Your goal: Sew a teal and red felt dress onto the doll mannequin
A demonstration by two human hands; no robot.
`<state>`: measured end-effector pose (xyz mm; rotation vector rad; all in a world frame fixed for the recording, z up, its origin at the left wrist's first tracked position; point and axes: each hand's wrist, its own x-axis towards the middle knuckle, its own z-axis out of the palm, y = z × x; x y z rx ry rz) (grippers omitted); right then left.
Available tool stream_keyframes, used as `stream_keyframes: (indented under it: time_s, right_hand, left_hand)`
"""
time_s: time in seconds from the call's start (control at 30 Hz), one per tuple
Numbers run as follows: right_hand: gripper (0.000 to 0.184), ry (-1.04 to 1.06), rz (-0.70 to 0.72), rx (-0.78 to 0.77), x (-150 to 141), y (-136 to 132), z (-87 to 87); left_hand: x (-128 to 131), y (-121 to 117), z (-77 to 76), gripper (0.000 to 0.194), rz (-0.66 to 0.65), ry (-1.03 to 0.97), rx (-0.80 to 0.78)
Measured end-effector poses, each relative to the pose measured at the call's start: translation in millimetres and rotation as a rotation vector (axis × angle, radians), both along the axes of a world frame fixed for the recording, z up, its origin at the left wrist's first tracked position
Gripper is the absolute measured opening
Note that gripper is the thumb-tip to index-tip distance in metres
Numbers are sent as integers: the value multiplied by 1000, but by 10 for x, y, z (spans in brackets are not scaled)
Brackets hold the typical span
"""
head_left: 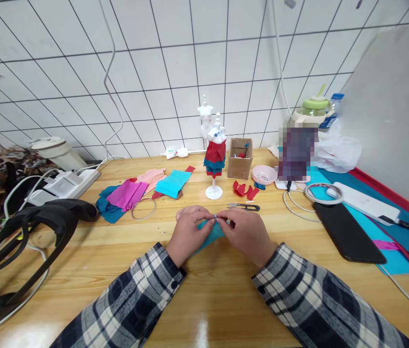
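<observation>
Wooden tabletop point(204, 295) against a white-tiled wall point(175, 24). On the near side of the small dress form point(214, 157), left hand point(192, 230) and right hand point(247, 233) meet, wrists angled inward, both pinching a teal crepe piece point(213, 236) by its top.

With both forearms point(128, 292) angled inward, the left hand point(193, 227) and right hand point(247, 233) pinch just beside each other.
</observation>
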<state>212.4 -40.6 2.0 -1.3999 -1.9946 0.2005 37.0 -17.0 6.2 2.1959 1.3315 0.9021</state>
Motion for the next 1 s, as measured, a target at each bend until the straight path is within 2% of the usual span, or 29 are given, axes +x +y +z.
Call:
stream_keyframes:
  time_s: [0.13,0.33,0.53,0.73,1.0]
  right_hand:
    - [12,22,-11,-75,-12,0,46]
    - [9,72,-33,-134,-28,7,58]
    - [7,232,-37,-193,-29,20,31]
    - [8,286,-57,-149,-79,2,23]
    - [12,242,17,-89,-64,5,-14]
  left_hand:
    - [9,-38,35,11,-1,188,164]
    - [9,-46,29,11,-27,211,233]
    - [14,-34,8,10,-11,164,151]
    - [31,-16,32,13,-2,-105,-60]
    - [14,-1,22,12,26,-152,-49]
